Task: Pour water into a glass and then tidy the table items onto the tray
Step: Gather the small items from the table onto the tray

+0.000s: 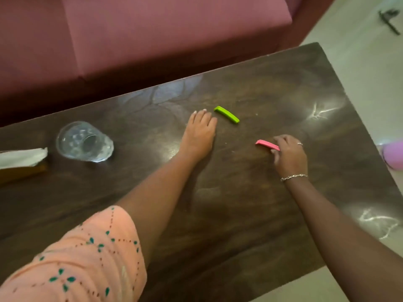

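Note:
A clear glass (85, 141) with water in it stands on the dark wooden table (218, 203) at the left. A small green clip (226, 114) lies flat near the table's middle. My left hand (199, 132) rests palm down on the table just left of the green clip, fingers apart, holding nothing. A pink clip (267, 144) sits to the right, and my right hand (289, 154) pinches its right end with fingers and thumb. No tray or bottle is in view.
A tissue box (21, 162) with a white tissue sticking out sits at the left edge. A pink sofa (152, 33) runs behind the table. A pink rounded object (392, 154) shows past the table's right edge, above pale floor (359, 51).

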Action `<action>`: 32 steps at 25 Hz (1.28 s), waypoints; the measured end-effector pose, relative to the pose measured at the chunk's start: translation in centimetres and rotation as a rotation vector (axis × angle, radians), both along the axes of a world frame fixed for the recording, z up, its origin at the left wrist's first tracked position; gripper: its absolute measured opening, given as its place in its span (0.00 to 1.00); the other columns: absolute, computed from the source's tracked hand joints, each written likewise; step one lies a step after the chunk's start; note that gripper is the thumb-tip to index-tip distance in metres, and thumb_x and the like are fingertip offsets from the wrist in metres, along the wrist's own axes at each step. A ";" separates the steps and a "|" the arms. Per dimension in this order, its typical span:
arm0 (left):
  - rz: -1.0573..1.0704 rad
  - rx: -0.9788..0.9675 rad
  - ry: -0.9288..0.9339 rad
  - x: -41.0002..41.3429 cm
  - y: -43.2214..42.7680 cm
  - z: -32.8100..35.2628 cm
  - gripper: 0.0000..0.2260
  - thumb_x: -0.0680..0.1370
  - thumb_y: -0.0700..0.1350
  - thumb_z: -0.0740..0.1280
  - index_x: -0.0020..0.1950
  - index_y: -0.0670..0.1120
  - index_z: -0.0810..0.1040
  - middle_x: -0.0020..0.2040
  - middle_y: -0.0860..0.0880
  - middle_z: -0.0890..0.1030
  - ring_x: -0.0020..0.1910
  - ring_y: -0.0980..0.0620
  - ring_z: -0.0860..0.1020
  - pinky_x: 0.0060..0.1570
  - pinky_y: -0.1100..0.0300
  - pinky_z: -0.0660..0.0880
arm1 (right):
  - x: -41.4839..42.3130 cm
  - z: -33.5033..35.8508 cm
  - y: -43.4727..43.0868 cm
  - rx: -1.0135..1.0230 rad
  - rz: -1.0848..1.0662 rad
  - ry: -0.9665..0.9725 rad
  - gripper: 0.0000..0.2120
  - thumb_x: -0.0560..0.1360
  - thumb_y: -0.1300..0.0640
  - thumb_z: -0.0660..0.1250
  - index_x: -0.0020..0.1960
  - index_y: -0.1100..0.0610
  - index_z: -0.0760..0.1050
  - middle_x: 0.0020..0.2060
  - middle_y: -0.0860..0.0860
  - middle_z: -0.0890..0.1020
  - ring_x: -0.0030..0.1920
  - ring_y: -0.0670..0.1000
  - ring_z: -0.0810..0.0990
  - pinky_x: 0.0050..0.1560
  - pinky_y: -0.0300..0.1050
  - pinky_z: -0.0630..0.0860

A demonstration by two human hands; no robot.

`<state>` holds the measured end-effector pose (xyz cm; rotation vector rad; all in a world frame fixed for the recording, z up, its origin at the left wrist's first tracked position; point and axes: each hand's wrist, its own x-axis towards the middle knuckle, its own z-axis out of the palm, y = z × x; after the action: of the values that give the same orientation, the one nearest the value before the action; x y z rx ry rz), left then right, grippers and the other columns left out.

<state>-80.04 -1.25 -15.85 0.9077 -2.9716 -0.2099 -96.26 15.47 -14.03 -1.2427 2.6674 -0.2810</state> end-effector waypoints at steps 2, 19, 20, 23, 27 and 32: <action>-0.079 -0.038 0.003 -2.6 -0.9 -0.6 0.13 0.65 0.37 0.70 0.49 0.41 0.78 0.51 0.41 0.81 0.55 0.41 0.79 0.58 0.46 0.73 | -1.5 -1.0 0.5 0.045 -0.018 -0.006 0.13 0.68 0.69 0.67 0.53 0.67 0.77 0.51 0.63 0.79 0.52 0.65 0.75 0.51 0.53 0.73; 0.551 0.544 0.290 2.4 1.3 -0.1 0.09 0.73 0.37 0.66 0.51 0.43 0.82 0.49 0.41 0.81 0.49 0.43 0.77 0.45 0.56 0.70 | 3.3 -0.6 -0.6 -0.144 -0.120 -0.322 0.09 0.71 0.63 0.68 0.50 0.60 0.81 0.44 0.59 0.81 0.44 0.59 0.78 0.46 0.47 0.72; 0.618 0.626 0.345 3.8 1.9 0.0 0.10 0.72 0.37 0.68 0.52 0.43 0.82 0.48 0.41 0.83 0.48 0.43 0.78 0.45 0.57 0.71 | 4.5 -0.4 -1.1 -0.160 -0.115 -0.376 0.09 0.71 0.64 0.68 0.51 0.60 0.81 0.44 0.59 0.81 0.42 0.56 0.78 0.46 0.45 0.72; 0.808 0.788 0.458 8.5 2.8 0.0 0.09 0.70 0.35 0.71 0.49 0.40 0.83 0.43 0.39 0.83 0.41 0.44 0.80 0.46 0.53 0.76 | 8.7 0.2 -3.0 -0.178 -0.077 -0.486 0.09 0.71 0.65 0.68 0.51 0.61 0.81 0.45 0.58 0.81 0.40 0.50 0.75 0.44 0.38 0.70; 0.961 0.829 0.561 15.6 2.6 0.3 0.08 0.68 0.33 0.72 0.47 0.38 0.82 0.37 0.45 0.79 0.32 0.53 0.74 0.44 0.52 0.77 | 14.9 1.1 -5.8 -0.230 -0.056 -0.590 0.08 0.70 0.67 0.68 0.48 0.61 0.81 0.42 0.56 0.82 0.40 0.50 0.77 0.45 0.42 0.75; 1.095 0.868 0.644 25.8 2.2 1.6 0.08 0.69 0.32 0.71 0.47 0.35 0.81 0.30 0.51 0.76 0.28 0.60 0.72 0.41 0.54 0.76 | 23.6 2.5 -9.1 -0.208 0.007 -0.703 0.06 0.69 0.67 0.69 0.45 0.60 0.79 0.34 0.51 0.79 0.29 0.38 0.76 0.40 0.34 0.76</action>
<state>-54.27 0.94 -14.28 1.8593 -1.4227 -1.3958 -72.65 6.37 -11.57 -0.9590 2.0586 -0.8364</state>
